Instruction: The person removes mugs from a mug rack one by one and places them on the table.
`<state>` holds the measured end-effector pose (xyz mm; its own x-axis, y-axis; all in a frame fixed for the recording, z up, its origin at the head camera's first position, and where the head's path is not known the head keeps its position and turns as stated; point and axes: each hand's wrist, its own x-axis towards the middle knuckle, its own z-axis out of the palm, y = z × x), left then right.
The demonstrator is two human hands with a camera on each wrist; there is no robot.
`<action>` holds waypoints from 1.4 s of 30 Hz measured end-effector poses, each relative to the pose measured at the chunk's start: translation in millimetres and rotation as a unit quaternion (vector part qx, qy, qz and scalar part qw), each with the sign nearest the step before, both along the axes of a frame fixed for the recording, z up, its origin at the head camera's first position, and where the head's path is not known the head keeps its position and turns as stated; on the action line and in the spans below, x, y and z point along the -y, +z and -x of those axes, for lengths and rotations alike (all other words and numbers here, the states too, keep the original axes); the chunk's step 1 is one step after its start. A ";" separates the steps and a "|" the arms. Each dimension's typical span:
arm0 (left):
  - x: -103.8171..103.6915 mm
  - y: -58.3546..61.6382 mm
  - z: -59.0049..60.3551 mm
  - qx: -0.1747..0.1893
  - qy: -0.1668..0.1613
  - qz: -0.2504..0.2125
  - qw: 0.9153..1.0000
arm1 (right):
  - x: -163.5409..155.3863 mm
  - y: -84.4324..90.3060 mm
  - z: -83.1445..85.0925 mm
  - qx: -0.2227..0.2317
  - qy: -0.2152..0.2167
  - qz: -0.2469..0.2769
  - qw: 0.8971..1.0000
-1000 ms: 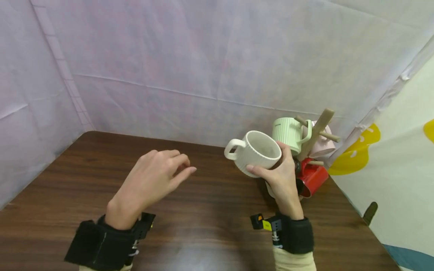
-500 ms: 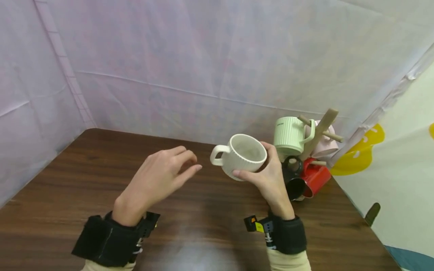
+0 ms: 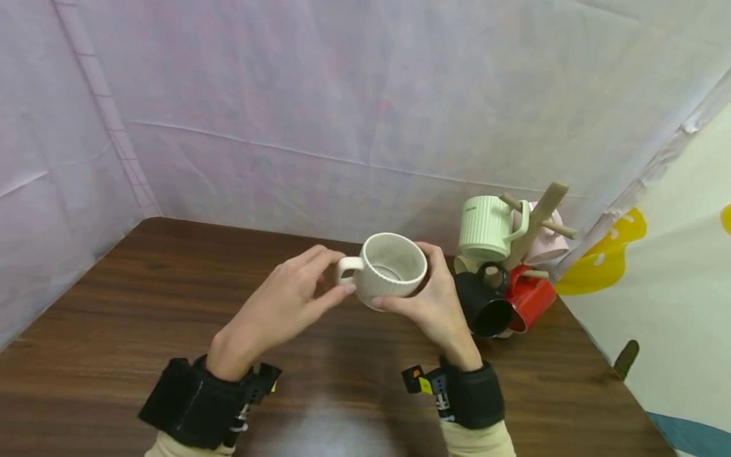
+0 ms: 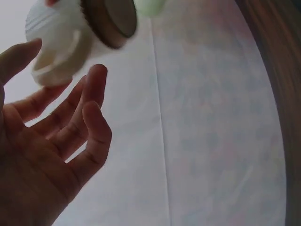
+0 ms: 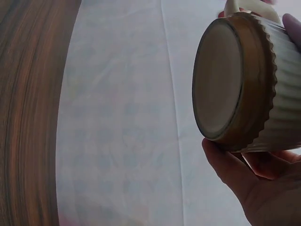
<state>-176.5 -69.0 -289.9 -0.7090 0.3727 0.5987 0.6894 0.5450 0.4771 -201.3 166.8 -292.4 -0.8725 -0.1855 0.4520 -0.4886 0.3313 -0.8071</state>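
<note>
A wooden rack (image 3: 533,222) holds green (image 3: 487,228), pink (image 3: 549,244), red (image 3: 530,294) and black (image 3: 487,306) mugs (far right). It stands on a brown table (image 3: 143,298).

The white mug (image 3: 394,266) looks like matt, ribbed ceramic with a bare brownish base. The table (image 3: 143,298) is smooth dark wood grain. The black mug (image 3: 485,308) and red mug (image 3: 533,295) are glossy, on a pale wooden rack (image 3: 533,222).

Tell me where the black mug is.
In the head view the black mug sits at the table's far right, at the foot of the wooden mug rack, beside the red mug and just right of the right hand.
</note>
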 end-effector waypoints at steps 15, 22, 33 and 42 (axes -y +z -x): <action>-6.9 5.8 -4.1 0.238 -0.042 -0.114 0.964 | 5.3 -0.8 -0.1 -0.023 0.034 -0.069 0.997; -6.8 8.3 -7.3 0.265 -0.055 -0.104 0.957 | 3.9 -1.4 -0.2 -0.028 0.039 -0.083 0.995; -5.6 9.6 -7.2 0.280 -0.048 -0.081 0.955 | 5.2 -2.8 0.8 -0.030 0.036 -0.087 0.995; -4.3 10.7 -6.5 0.271 -0.028 -0.082 0.959 | 2.6 -0.8 -0.5 -0.014 0.069 -0.063 0.996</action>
